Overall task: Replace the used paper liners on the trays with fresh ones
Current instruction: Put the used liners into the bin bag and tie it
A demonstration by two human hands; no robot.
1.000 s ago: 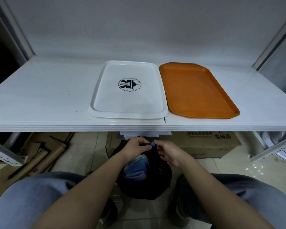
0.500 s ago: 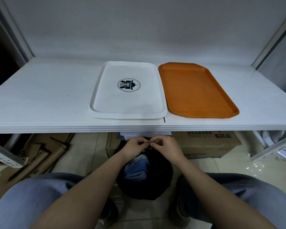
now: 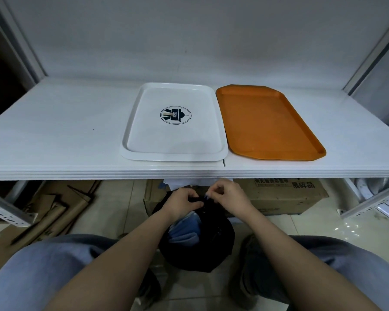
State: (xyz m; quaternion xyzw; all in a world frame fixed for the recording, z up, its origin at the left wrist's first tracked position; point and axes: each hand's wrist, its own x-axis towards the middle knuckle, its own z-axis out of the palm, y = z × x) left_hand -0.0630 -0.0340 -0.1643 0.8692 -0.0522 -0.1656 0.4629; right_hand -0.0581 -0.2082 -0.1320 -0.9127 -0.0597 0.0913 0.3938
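Note:
A white tray (image 3: 130, 151) with a round dark logo and an orange tray (image 3: 270, 122) lie side by side on the white shelf (image 3: 54, 131); neither has a liner in it. Below the shelf's front edge stands a black bag (image 3: 202, 250) with blue and white crumpled paper inside. My left hand (image 3: 182, 204) grips the bag's rim. My right hand (image 3: 228, 197) pinches the rim just beside it, fingers curled. White paper sheets (image 3: 180, 184) hang just under the shelf edge behind my hands.
A brown cardboard box (image 3: 285, 196) with printed characters sits on the tiled floor behind the bag. Flattened cardboard (image 3: 47, 209) lies at the left. Metal shelf brackets (image 3: 5, 212) jut out at both lower sides. My knees flank the bag.
My two hands have come together at the top of the black bag, the right hand moving left and curling tighter. The trays have not moved.

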